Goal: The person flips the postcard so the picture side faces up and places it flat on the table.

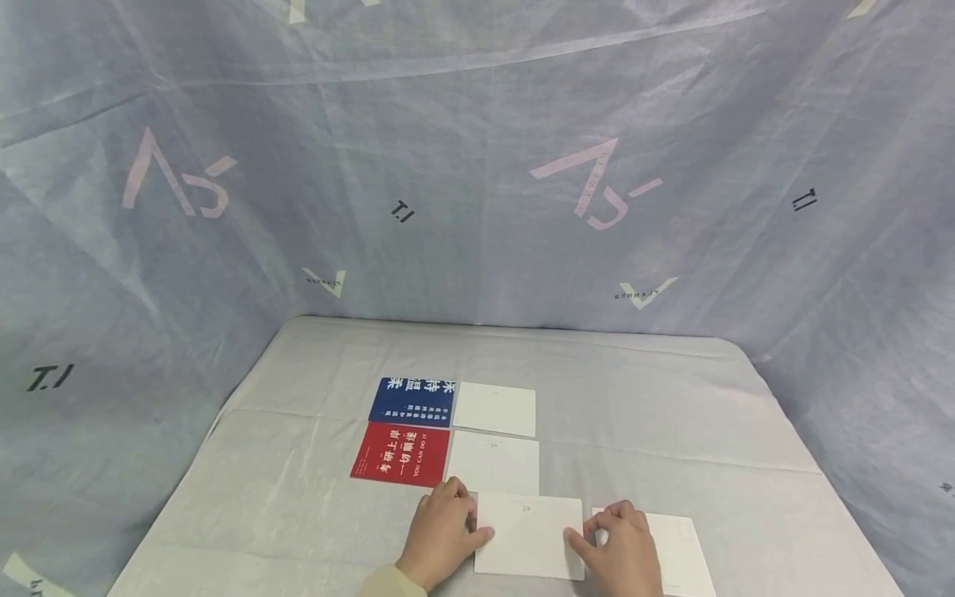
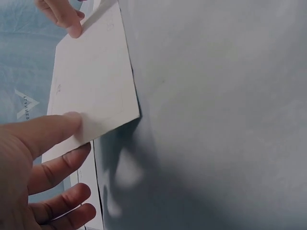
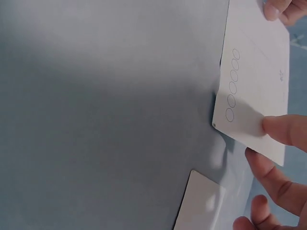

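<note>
A blank white postcard [image 1: 528, 539] is held level between both hands, its near edge toward me. My left hand [image 1: 443, 529] pinches its left edge, thumb on top and index finger beneath, the other fingers loosely bent. At the right edge, my right hand [image 1: 625, 547] pinches it likewise. A row of printed ovals shows along one long side of the postcard [image 3: 252, 81] in the right wrist view. In the left wrist view, the postcard [image 2: 96, 72] stands slightly off the cloth, over a shadow. Partly under my right hand lies another white postcard [image 1: 681, 551].
Beyond my hands, two white postcards [image 1: 494, 463] lie one behind the other. Left of them are a red card [image 1: 403, 454] and a blue card [image 1: 413, 403], both with white lettering. A grey cloth [image 1: 298, 514] covers the table, and printed fabric [image 1: 477, 166] hangs around it.
</note>
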A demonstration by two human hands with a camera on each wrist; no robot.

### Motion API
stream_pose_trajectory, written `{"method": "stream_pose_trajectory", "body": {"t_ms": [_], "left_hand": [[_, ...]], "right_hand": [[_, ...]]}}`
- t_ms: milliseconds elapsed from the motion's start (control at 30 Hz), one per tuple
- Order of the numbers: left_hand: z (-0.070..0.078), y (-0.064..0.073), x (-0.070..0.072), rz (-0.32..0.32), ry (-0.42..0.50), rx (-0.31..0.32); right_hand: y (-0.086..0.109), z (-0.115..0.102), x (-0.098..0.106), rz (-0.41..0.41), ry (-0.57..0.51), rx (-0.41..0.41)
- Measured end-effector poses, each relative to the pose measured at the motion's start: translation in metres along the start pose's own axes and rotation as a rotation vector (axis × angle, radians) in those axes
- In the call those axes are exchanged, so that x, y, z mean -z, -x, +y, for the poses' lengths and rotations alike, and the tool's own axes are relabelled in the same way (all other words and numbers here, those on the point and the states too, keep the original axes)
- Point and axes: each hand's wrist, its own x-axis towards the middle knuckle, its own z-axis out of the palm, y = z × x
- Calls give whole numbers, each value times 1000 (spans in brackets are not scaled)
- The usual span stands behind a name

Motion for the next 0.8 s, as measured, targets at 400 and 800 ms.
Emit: {"method": "stream_pose_trajectory", "body": {"t_ms": [400, 800], "left_hand": [[4, -2, -9, 2, -65, -7], [7, -3, -14, 18, -134, -8]], "right_hand": [[-1, 3, -3, -24, 68, -24], [0, 4, -6, -30, 118, -20]]}}
